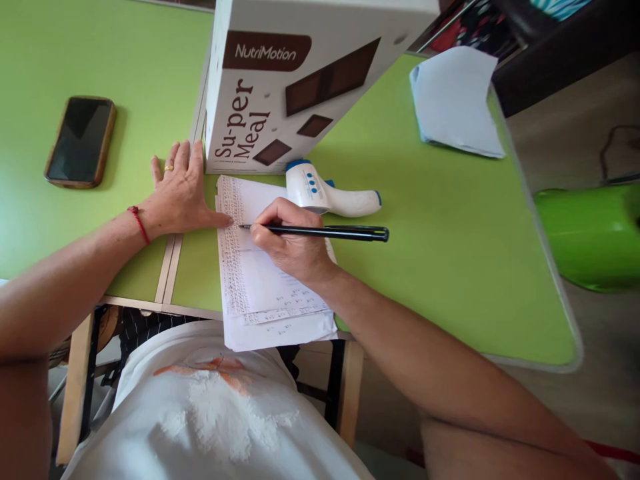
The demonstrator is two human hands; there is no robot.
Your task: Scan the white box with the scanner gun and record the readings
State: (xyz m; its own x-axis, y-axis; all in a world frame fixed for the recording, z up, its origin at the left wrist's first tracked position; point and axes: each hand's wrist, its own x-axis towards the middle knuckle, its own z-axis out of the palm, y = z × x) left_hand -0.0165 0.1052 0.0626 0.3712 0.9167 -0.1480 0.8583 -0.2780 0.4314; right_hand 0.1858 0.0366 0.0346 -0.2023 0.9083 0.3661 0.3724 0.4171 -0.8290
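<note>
The sheaf of papers (265, 280) lies on the desk (425, 267) right in front of the person, its near end jutting slightly over the edge, which puts the dense column of handwriting along its left side within comfortable reach. The right hand (300, 243) is clamped on a black pen (350, 232), pinched close to the point, a grip that seems meant for small, controlled strokes. The pen slants low above the papers, its tip at that column; whether it presses on the sheet or hovers just over it, I cannot tell. The left hand (183, 193) rests flat with its fingers spread apart and holds nothing: most of it is on the desk just left of the papers, while the thumb reaches onto their left edge, probably to stop the sheets from slipping or to mark a line.

A white box (300, 87) stands just beyond the papers, leaving the writing area uncovered. A white and blue thermometer gun (325, 193) lies at their far right corner, perhaps kept handy there. The phone (81, 141) lies well left of the papers and the folded sheets (455, 100) well to their right, both out of the pen's way.
</note>
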